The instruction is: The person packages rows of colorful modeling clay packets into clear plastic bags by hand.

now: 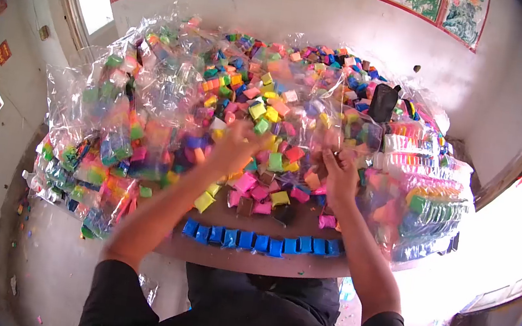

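My left hand (243, 146) reaches over the heap of small wrapped coloured blocks (276, 161), smeared by motion so its fingers do not show clearly. To the right, my right hand (341, 171) has thumb and fingers pinched together at the lower edge of a clear plastic bag (319, 121). Yellow, green and pink blocks lie between and below the two hands. Along the near table edge runs a row of blue wrapped blocks (246, 240), set side by side.
Clear bags of mixed blocks (126, 138) cover the table's left side. At the right are stacked clear packs of coloured blocks (430, 202). A black pouch (384, 103) stands at the back right. The brown table's rounded edge (247, 265) is close to my body.
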{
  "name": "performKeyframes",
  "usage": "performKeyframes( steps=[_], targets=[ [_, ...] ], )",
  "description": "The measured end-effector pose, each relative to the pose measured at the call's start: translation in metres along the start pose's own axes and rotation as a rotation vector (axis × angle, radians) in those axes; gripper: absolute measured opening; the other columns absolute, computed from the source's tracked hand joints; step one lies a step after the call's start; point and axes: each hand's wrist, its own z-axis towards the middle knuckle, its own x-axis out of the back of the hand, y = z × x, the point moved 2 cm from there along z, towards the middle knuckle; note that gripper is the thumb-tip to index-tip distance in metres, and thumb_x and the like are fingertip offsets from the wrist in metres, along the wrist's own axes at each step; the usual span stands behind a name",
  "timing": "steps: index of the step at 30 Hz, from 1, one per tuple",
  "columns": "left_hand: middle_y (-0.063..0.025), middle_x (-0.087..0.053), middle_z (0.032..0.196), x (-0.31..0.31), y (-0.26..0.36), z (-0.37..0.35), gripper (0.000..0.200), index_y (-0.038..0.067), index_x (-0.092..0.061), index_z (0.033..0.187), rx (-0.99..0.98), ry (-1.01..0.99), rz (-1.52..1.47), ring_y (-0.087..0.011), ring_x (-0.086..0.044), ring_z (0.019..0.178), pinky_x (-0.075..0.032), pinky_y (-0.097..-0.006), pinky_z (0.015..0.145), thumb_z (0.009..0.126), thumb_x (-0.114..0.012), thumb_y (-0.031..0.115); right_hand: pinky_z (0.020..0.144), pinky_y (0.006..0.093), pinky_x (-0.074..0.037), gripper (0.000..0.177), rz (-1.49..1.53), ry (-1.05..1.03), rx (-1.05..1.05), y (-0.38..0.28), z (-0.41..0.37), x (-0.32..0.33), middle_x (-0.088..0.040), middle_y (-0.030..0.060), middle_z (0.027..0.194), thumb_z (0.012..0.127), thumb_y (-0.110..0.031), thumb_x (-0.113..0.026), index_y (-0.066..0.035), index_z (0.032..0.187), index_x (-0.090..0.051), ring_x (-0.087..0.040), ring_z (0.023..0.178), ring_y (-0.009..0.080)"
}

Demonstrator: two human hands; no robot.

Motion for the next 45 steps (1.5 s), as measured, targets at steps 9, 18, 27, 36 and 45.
performKeyframes(
  steps=[9, 18, 27, 36, 45],
  targets=[
    [-0.0033, -0.071, 0.086, -0.053, -0.025, -0.106, 0.01, 0.001, -0.07, 0.104, 0.19, -0.174, -0.426, -0.0073, -0.062, 0.067, -0.05, -0.0228, 0.059, 0.096, -0.072, 0.006, 0.086, 0.0295, -0.058, 0.023, -0.048, -0.07, -0.082, -0.02, -0.069, -0.022, -0.073, 0.0087, 0.107, 0.099, -0.012, -0.069, -0.001, 0.118, -0.063, -0.071, 0.097, 0.0169],
    [-0.0067, -0.07, 0.098, 0.006, -0.066, -0.139, 0.025, -0.002, -0.066, 0.118, 0.136, 0.009, -0.091, -0.0141, -0.066, 0.083, -0.053, -0.0287, 0.075, 0.096, -0.072, 0.008, 0.057, 0.0204, -0.041, 0.009, -0.008, -0.013, -0.097, -0.01, -0.073, -0.017, -0.068, -0.0017, 0.078, 0.097, -0.011, -0.072, -0.006, 0.092, -0.066, -0.057, 0.066, 0.0032],
    [-0.0191, -0.064, 0.127, -0.027, 0.039, -0.151, 0.055, -0.001, -0.063, 0.129, -0.41, 0.135, 0.219, -0.0359, -0.062, 0.119, -0.049, -0.0425, 0.101, 0.084, -0.084, 0.022, 0.074, 0.0223, -0.049, 0.026, -0.081, -0.28, -0.196, -0.007, -0.124, -0.049, -0.067, -0.0013, 0.092, 0.088, -0.004, -0.079, -0.001, 0.109, -0.064, -0.061, 0.083, 0.0048],
    [-0.0068, -0.067, 0.083, -0.046, 0.017, -0.159, 0.013, -0.003, -0.07, 0.094, -0.064, -0.18, -0.18, -0.016, -0.063, 0.078, -0.05, -0.0299, 0.075, 0.093, -0.075, 0.009, 0.071, 0.0243, -0.046, 0.015, 0.192, -0.384, -0.348, -0.012, -0.134, -0.038, -0.063, -0.0022, 0.087, 0.095, -0.01, -0.074, -0.003, 0.105, -0.065, -0.056, 0.076, 0.0057],
    [-0.0003, -0.057, 0.065, -0.041, 0.005, -0.166, 0.046, 0.003, -0.06, 0.073, 0.29, -0.236, -0.581, -0.0053, -0.052, 0.059, -0.038, -0.0223, 0.054, 0.108, -0.058, 0.032, 0.059, 0.0226, -0.038, 0.021, 0.034, -0.206, -0.268, -0.01, -0.137, -0.036, -0.056, -0.0047, 0.075, 0.103, -0.021, -0.067, -0.006, 0.089, -0.063, -0.047, 0.066, 0.004]
  ],
)
